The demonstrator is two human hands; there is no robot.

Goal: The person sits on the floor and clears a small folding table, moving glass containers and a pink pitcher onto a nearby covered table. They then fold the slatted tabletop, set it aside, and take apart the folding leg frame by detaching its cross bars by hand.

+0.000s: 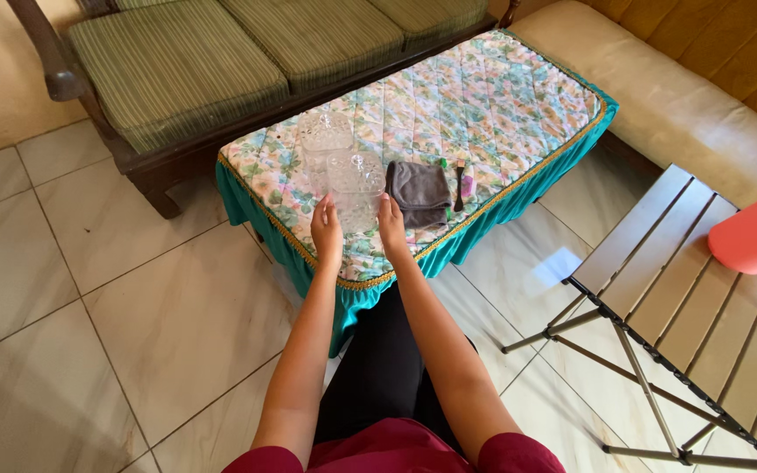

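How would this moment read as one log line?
left hand: on glass bowl | right hand: on bowl | grey cloth: right of bowl | table: floral cover

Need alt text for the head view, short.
Both hands, left hand and right hand, hold a clear glass bowl on a floral-covered table. A second glass piece stands behind it, and a grey cloth lies to its right.
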